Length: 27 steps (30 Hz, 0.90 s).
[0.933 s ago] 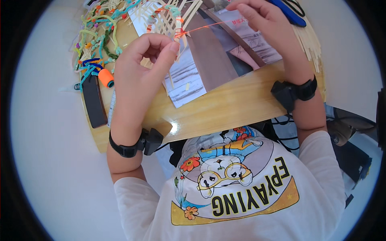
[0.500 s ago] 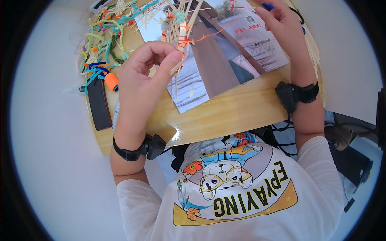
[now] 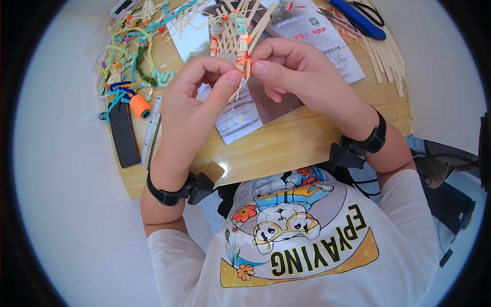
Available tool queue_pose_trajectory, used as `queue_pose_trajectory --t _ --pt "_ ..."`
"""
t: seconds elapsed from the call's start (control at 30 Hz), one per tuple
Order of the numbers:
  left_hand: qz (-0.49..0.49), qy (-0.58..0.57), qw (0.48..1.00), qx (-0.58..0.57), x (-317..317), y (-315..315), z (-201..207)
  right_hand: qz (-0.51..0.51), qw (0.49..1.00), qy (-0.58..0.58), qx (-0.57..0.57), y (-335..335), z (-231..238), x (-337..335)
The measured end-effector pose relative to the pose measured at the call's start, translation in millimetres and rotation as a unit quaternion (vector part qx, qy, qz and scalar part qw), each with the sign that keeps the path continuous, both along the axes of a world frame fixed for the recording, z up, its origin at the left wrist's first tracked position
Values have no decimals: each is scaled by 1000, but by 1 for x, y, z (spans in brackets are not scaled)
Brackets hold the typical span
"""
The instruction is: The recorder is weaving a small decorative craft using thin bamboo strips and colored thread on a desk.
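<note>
A small woven piece of pale bamboo strips (image 3: 228, 45), bound along its edges with orange thread and fuzzy pale-green yarn, is held up over a glossy printed sheet (image 3: 230, 128). My left hand (image 3: 204, 87) pinches its lower end between thumb and forefinger. Close beside, my right hand (image 3: 291, 69) has its thumb and forefinger closed at the piece's right edge, where the orange thread (image 3: 244, 60) is wound. The thread end seems to run into those fingertips, which partly hide it. Loose strip ends stick out at the top.
Tangled coloured pipe cleaners (image 3: 135, 46) lie at the left, near an orange thread spool (image 3: 138, 106), a dark flat case (image 3: 124, 135) and a ruler (image 3: 151, 130). At the far right are a blue-handled tool (image 3: 360, 20), black scissor loops (image 3: 372, 11) and loose bamboo strips (image 3: 386, 59).
My right hand has come from the tools at the upper right to the woven piece and closed at its thread-wrapped edge. My left hand keeps its pinch; the piece has shifted slightly right.
</note>
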<state>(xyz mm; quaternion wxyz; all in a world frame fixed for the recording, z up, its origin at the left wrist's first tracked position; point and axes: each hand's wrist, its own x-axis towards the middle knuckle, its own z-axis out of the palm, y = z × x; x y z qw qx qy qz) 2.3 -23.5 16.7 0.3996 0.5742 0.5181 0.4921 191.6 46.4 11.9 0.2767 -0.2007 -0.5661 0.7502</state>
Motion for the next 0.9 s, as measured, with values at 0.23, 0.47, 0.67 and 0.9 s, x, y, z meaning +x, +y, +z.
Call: queue_pose_trajectory --t 0.23,0.47,0.67,0.9 --pt "-17 -22 999 30 5 -1 -1 -32 999 17 -28 -2 -6 0" --pt "14 214 961 174 11 1 2 -27 992 68 -99 1 -8 0" --pt "77 248 937 232 5 2 -3 -48 998 0 -29 -5 6 5" --pt "96 284 917 261 4 2 1 -121 983 -36 130 -34 10 2"
